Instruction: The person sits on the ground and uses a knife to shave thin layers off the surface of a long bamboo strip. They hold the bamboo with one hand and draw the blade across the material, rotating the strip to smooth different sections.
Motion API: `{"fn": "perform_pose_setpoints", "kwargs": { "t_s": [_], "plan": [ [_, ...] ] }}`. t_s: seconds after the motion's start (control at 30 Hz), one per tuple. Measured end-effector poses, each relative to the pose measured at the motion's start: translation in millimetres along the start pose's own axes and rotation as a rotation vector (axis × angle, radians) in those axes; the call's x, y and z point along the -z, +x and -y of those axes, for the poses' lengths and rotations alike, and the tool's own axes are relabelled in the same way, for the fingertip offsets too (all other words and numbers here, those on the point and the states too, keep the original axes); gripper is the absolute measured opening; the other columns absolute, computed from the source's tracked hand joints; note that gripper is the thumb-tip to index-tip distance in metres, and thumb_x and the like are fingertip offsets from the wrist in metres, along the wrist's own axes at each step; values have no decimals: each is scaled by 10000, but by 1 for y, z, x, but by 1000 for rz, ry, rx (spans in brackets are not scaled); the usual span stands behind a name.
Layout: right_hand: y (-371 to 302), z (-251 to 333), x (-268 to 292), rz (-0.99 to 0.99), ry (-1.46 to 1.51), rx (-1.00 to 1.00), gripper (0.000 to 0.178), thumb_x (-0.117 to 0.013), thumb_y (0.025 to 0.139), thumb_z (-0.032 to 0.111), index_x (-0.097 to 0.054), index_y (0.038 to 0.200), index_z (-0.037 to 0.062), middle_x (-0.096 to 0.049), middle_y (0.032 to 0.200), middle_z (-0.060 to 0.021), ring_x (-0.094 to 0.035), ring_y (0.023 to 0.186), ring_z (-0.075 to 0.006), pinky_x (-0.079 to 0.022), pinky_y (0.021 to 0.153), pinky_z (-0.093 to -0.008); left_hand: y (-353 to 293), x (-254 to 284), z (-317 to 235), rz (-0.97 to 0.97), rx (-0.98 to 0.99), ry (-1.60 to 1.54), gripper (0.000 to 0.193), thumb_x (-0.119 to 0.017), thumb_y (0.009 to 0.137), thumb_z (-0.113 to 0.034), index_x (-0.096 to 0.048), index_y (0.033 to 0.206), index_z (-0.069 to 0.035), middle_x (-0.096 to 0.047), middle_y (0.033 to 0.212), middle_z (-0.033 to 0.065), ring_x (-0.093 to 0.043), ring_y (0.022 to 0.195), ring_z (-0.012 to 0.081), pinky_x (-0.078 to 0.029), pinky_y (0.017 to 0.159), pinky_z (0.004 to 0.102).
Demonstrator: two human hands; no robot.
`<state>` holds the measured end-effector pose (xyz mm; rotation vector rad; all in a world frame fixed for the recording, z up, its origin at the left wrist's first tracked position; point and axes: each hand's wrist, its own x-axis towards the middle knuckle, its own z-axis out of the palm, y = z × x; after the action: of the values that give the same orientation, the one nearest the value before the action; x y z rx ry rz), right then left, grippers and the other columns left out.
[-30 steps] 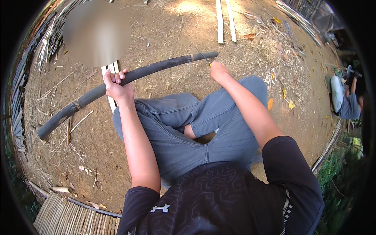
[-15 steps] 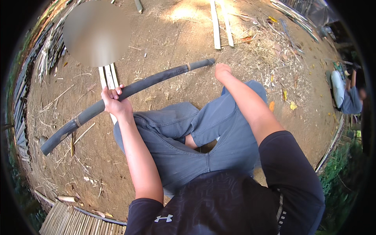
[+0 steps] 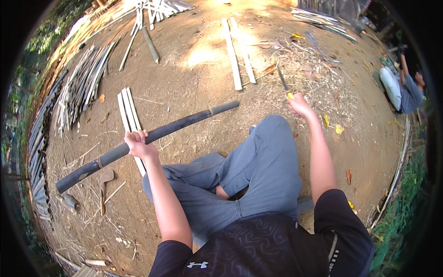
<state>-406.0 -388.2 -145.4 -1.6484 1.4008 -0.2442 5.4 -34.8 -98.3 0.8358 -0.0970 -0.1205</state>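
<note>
A long dark bamboo pole (image 3: 184,123) lies slantwise in front of me, its right end farther away than its left. My left hand (image 3: 140,145) is closed around it left of the middle, by my bent knee. In my right hand (image 3: 300,105), closed and off to the right of the pole's end, is a knife (image 3: 283,81) with a yellow part on its handle. The blade points away from me and is apart from the pole. Pale split bamboo strips (image 3: 125,110) lie on the ground beyond my left hand and run under the pole.
Below the pole lies a short-handled tool with a broad head (image 3: 106,177), near a short cylindrical piece (image 3: 71,201). Two pale strips (image 3: 232,60) lie ahead, beside scattered shavings (image 3: 302,76). Poles are piled at the left (image 3: 85,85). Another person (image 3: 410,94) is at the far right.
My right hand has moved from beside the pole's right end out to the right, and the knife now shows clearly. The left hand keeps its grip. The view takes in more ground ahead.
</note>
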Motion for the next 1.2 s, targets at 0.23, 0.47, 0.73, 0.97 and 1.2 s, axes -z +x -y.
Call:
{"fn": "perform_pose_setpoints", "kwargs": {
  "t_s": [0.23, 0.47, 0.73, 0.97, 1.2],
  "plan": [
    [-130, -216, 91, -233, -185, -432, 145, -556, 852, 114, -539, 819, -26, -588, 609, -142, -603, 488, -214, -438, 419, -369, 12, -109, 10, 20, -148, 152, 314, -489, 941, -150, -314, 680, -139, -245, 570, -46, -275, 465, 90, -306, 455, 291],
    [-201, -281, 47, -60, -219, -614, 250, -519, 833, 72, -635, 971, -100, -671, 741, -228, -683, 604, -286, -529, 534, -394, -10, -213, 16, 248, -142, 285, 350, -463, 954, -142, -257, 672, -142, -239, 573, -24, -254, 476, 108, -308, 474, 312],
    [-187, -257, 60, 77, -321, -588, 249, -499, 833, 61, -612, 932, -138, -667, 751, -242, -664, 551, -289, -515, 491, -412, -74, -241, 13, 450, -104, 299, 370, -467, 946, -145, -259, 640, -141, -217, 550, -26, -234, 488, 116, -327, 507, 319],
    [-176, -248, 93, 151, -330, -706, 216, -598, 812, 93, -695, 988, 12, -688, 955, -205, -671, 618, -286, -554, 587, -398, -100, -230, 7, 591, -90, 266, 398, -497, 925, -132, -240, 621, -144, -221, 551, -31, -235, 490, 115, -313, 527, 313],
    [-189, -236, 77, 215, -443, -659, 205, -581, 831, 65, -693, 990, 0, -683, 839, -199, -632, 549, -269, -540, 539, -388, -89, -222, 6, 597, -87, 226, 388, -500, 930, -119, -257, 628, -137, -217, 551, -32, -234, 493, 115, -338, 537, 316]
  ]
}}
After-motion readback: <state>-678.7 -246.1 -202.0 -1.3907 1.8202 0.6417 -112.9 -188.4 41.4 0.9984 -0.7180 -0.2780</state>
